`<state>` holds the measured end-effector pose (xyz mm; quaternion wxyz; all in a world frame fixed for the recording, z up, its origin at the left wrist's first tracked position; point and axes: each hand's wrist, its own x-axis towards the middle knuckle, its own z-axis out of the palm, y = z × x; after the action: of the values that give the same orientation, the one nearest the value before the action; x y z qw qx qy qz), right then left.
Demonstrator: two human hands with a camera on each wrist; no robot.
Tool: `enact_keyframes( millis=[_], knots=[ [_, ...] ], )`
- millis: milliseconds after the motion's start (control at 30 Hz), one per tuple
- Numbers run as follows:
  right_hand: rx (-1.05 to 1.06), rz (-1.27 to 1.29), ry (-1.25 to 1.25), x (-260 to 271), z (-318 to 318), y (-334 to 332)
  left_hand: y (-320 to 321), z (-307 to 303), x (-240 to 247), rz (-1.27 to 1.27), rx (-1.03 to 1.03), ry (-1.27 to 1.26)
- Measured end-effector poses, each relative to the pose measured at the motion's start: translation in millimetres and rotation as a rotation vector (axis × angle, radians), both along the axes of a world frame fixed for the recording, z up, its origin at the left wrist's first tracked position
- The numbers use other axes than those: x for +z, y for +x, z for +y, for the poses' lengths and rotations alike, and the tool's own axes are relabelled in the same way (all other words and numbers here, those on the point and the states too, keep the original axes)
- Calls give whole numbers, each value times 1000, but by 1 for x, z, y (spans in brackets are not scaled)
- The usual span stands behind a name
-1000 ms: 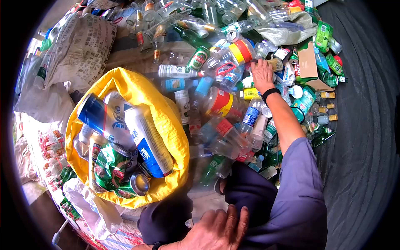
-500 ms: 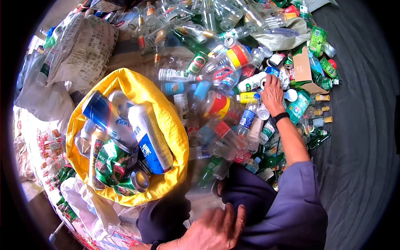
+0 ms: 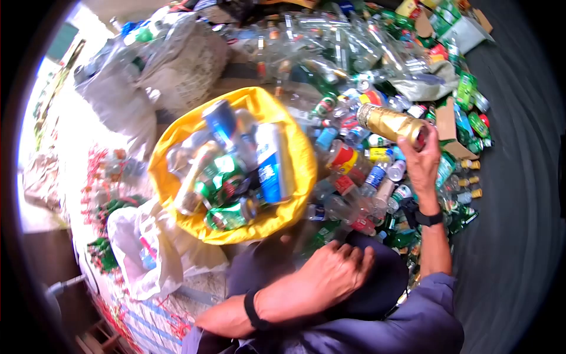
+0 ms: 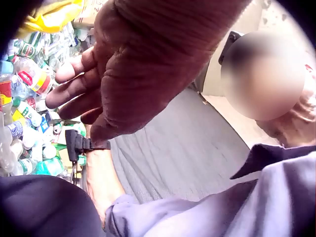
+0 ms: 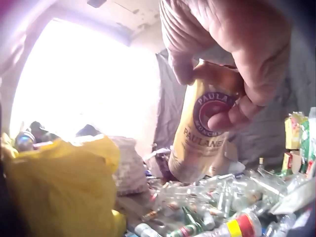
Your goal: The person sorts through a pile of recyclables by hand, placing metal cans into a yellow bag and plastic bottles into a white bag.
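My right hand (image 3: 422, 160) grips a gold beer can (image 3: 391, 123) by one end, raised above the heap of bottles. In the right wrist view the can (image 5: 202, 131) shows a round Paulaner label, with thumb and fingers around its upper end. My left hand (image 3: 336, 268) holds nothing and hovers over my lap; in the left wrist view its fingers (image 4: 74, 94) are loosely bent. Left of the hands stands a yellow bag (image 3: 306, 171) with several cans in it, among them a blue and white can (image 3: 271, 165) and a crumpled green can (image 3: 227, 177).
Plastic bottles (image 3: 348, 159) and glass bottles (image 3: 339, 47) are heaped in front. A cardboard box (image 3: 451, 127) lies at the heap's right, beside a dark sheet (image 3: 513, 206). White sacks (image 3: 177, 65) stand back left, and an open white bag (image 3: 141, 253) sits near left.
My right hand has picked the gold can out of the heap and lifted it. My left hand has come up from the bottom edge. The head view has shifted, moving the yellow bag rightward.
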<state>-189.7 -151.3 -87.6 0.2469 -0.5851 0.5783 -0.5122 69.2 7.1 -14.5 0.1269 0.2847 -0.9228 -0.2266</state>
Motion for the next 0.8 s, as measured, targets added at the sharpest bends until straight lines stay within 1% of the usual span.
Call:
enact_keyframes(
  millis=[33, 100, 133, 167, 233, 267, 300, 367, 433, 467, 500, 567, 600, 633, 667, 700, 733, 767, 800],
  knots=[
    [71, -68, 36, 17, 4, 9, 1, -1, 1, -21, 33, 1],
    [202, -180, 145, 62, 20, 39, 3, -2, 2, 167, 60, 33],
    [271, -221, 149, 72, 26, 50, 3, -2, 3, 245, 97, 35],
    [341, -257, 152, 81, 32, 59, 6, -3, 4, 236, 112, 17],
    [398, -290, 182, 97, 45, 82, 16, -5, 11, 367, 107, -13],
    [419, -331, 183, 98, 49, 92, 26, -6, 16, 400, 132, 45],
    [439, -370, 186, 96, 53, 101, 37, -6, 21, 485, 181, 97],
    [502, -455, 219, 100, 64, 122, 69, -3, 33, 597, 382, 74],
    [507, -519, 257, 103, 73, 143, 116, 3, 38, 580, 648, -34],
    [534, -559, 203, 103, 77, 157, 137, 5, 33, 671, 812, 32],
    [525, -598, 198, 96, 78, 167, 160, 5, 23, 762, 976, 100],
    [571, -499, 192, 90, 76, 184, 212, 2, -8, 736, 1260, 52],
    [566, -414, 226, 89, 75, 192, 239, 2, -35, 727, 1342, 2],
    [598, -514, 171, 82, 74, 208, 266, 2, -65, 721, 1424, -51],
    [613, -469, 173, 86, 75, 219, 289, 4, -93, 696, 1418, -105],
    [630, -422, 176, 90, 75, 230, 306, 5, -121, 602, 1539, -67],
    [611, -331, 94, 89, 75, 243, 311, 5, -133, 590, 1592, 42],
    [678, -496, 176, 85, 74, 257, 317, 6, -147, 578, 1643, 154],
    [672, -421, 144, 78, 70, 270, 339, 2, -201, 766, 1516, 191]
  ],
)
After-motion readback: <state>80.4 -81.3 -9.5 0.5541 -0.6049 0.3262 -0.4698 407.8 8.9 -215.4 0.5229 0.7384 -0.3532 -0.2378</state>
